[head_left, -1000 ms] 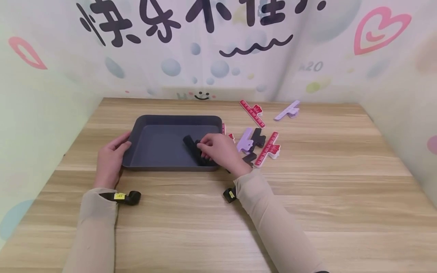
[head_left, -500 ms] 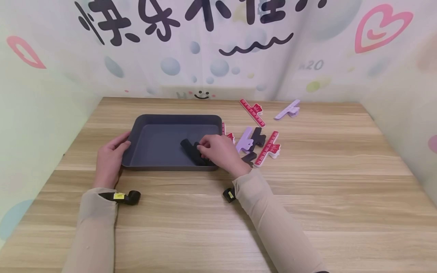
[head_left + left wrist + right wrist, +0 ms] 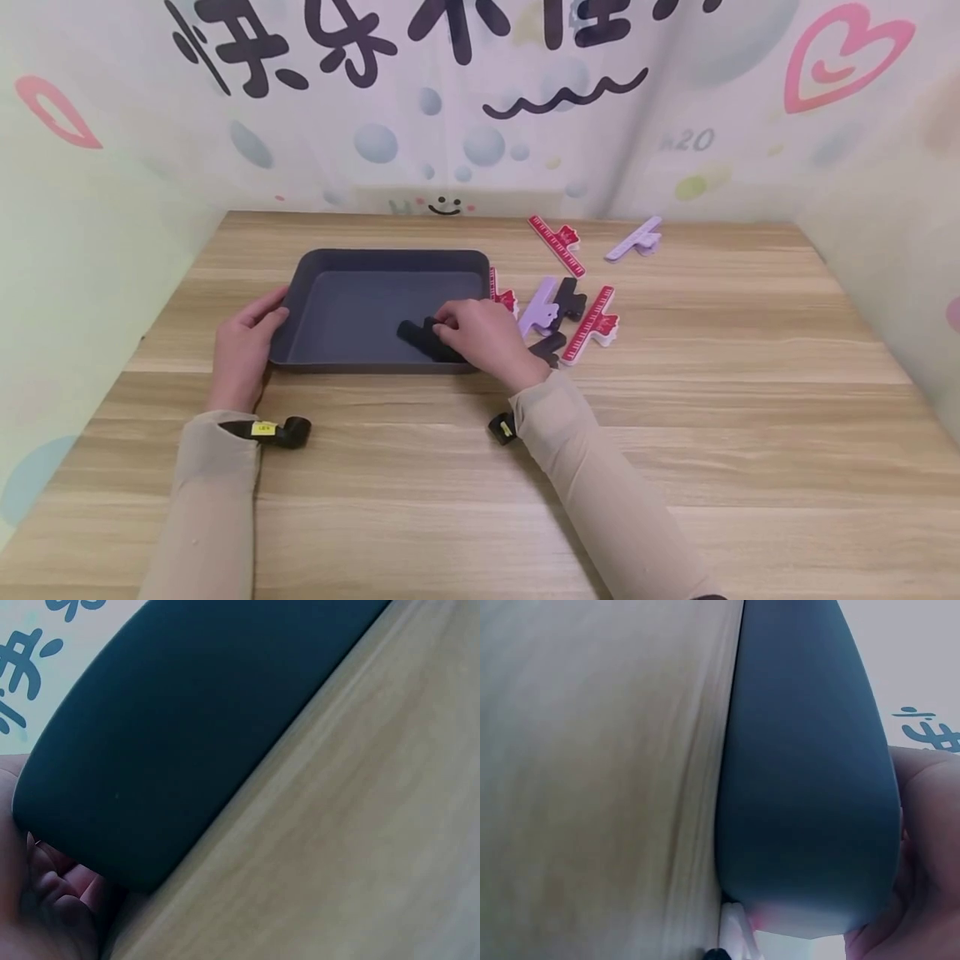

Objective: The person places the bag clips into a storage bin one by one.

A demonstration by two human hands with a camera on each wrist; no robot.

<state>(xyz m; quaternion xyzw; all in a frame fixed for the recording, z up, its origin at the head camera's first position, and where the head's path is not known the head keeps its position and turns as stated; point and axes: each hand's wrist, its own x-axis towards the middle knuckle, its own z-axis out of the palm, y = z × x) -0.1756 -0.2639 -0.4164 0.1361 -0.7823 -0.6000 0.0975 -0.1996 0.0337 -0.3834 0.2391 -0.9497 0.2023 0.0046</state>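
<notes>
In the head view a dark grey rectangular tray (image 3: 360,312) lies on the wooden table. My left hand (image 3: 243,346) grips its left wall, thumb over the rim; the left wrist view shows fingers (image 3: 64,889) curled behind the tray's corner. Inside the tray, at its near right corner, my right hand (image 3: 487,337) pinches a black clip (image 3: 420,337) by its handle part. The clip's long bar points left, close over the tray floor, and its right end is hidden behind the hand. In the right wrist view the tray's outer wall (image 3: 802,772) hides the clip.
Right of the tray lie two purple clips (image 3: 538,307) (image 3: 636,240), two black clips (image 3: 567,302) (image 3: 547,348) and red-and-white clips (image 3: 591,325) (image 3: 557,246). Another red clip (image 3: 504,293) lies against the tray's right side. A printed cloth wall (image 3: 450,150) rises behind the table (image 3: 420,500).
The black clip in my right hand has turned, its left end coming down and nearer to me inside the tray. The right hand has shifted slightly; my left hand stays at the tray.
</notes>
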